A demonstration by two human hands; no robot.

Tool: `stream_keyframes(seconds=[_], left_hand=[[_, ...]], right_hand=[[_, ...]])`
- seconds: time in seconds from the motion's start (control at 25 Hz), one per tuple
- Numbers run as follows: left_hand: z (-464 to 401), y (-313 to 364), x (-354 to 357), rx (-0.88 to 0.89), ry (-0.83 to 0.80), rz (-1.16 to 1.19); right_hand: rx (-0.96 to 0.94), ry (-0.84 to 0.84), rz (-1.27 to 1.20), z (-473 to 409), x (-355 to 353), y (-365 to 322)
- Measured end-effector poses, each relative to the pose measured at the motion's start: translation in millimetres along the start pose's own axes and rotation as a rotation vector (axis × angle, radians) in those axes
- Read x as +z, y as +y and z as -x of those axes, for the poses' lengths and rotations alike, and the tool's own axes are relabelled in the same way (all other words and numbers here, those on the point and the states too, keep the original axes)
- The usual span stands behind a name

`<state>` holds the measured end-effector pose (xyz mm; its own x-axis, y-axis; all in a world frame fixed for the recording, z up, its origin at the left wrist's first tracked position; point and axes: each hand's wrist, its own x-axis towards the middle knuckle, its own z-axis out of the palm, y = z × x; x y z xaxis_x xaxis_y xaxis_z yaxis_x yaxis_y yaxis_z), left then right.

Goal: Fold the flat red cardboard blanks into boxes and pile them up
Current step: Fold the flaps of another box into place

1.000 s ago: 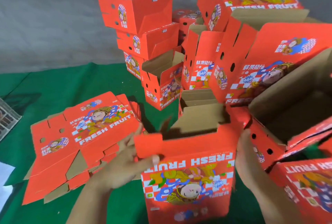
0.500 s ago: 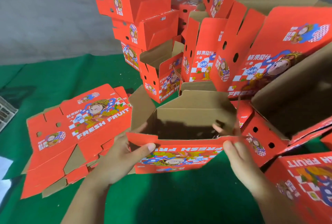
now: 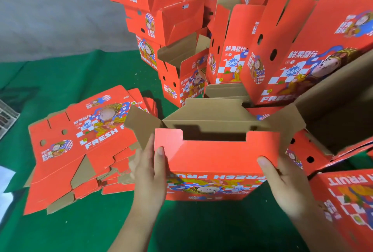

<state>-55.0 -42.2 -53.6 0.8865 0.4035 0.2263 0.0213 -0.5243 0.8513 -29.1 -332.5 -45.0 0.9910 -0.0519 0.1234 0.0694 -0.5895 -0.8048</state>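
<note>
Box (image 3: 218, 163) forming is the step in hand: one blank has been opened into a sleeve and stands on the green tabletop (image 3: 84, 229) right in front of the person, printed face toward the camera and upside down. Its near red flap stands up, the brown far flap leans back, and two brown side flaps splay outward, so the top is open.

Left hand (image 3: 150, 173) grips the box's left edge, thumb on the red front panel, fingers wrapped behind the corner. Right hand (image 3: 282, 179) grips the right edge the same way, thumb on the front, fingers round the side. Both are clamped on cardboard, neither spread.

Blanks (image 3: 80, 142) lie in a loose flat stack just left of the box, touching the tabletop. Pile (image 3: 262, 49) of finished boxes rises behind and to the right, close to the far flap.

By my reading, the next move calls for tucking the side flaps in first, then pressing the far and near flaps down so the notched edges lock. Whether the underside is closed cannot be told from here. After that the box goes onto the pile, which already leans a bit, so it needs a steady spot.
</note>
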Motion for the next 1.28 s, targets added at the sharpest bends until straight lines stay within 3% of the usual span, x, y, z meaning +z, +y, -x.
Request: stream_keyframes(seconds=[0.12,0.24,0.32,0.44,0.56,0.6,0.72,0.84,0.96,1.08,1.16,1.24,1.28], left_hand=[[-13.2,-9.8,-1.8,0.0,0.066,-0.188],[-18.0,-10.7,-3.6,0.017,0.088,-0.263],[-16.3,-5.4,-0.1,0.116,0.122,-0.272],[-17.0,-6.2,-0.6,0.315,0.062,-0.361],[-19.8,-12.8,-5.8,0.33,0.018,-0.324],[-19.3,-13.3,-5.9,0.323,-0.006,-0.296],[-11.9,-15.5,-8.7,0.364,-0.102,-0.249],[-14.5,-15.6,-20.4,0.358,-0.206,-0.247],[-29.0,5.2,-16.5,0.282,-0.344,-0.524],[-38.1,24.7,6.8,0.266,-0.388,-0.851],[-44.0,26.8,13.3,0.193,-0.42,-0.843],[-50.6,21.8,12.7,0.104,-0.473,-0.771],[-52.8,19.7,12.0,0.078,-0.486,-0.739]], right_hand=[[-0.014,-0.074,-0.036,-5.5,5.4,-10.1],[-0.028,-0.019,-0.083,-6.8,6.3,-10.6],[-0.005,0.08,0.131,-10.1,4.2,-12.8],[-0.333,0.271,0.488,-8.0,14.5,-24.7],[-0.661,0.045,0.447,-8.0,31.2,-37.0],[-0.637,-0.055,0.433,-12.6,35.9,-42.6],[-0.303,-0.179,0.443,-35.0,47.2,-50.4],[-0.274,-0.29,0.56,-40.8,60.0,-44.0],[-0.363,-0.206,0.537,-29.6,54.8,-43.8],[-0.487,0.099,0.466,-13.9,45.5,-38.8],[-0.349,0.267,0.424,-9.7,37.4,-29.5],[-0.214,0.25,0.35,-7.9,28.7,-22.1],[-0.237,0.201,0.294,-7.0,26.2,-17.7]])
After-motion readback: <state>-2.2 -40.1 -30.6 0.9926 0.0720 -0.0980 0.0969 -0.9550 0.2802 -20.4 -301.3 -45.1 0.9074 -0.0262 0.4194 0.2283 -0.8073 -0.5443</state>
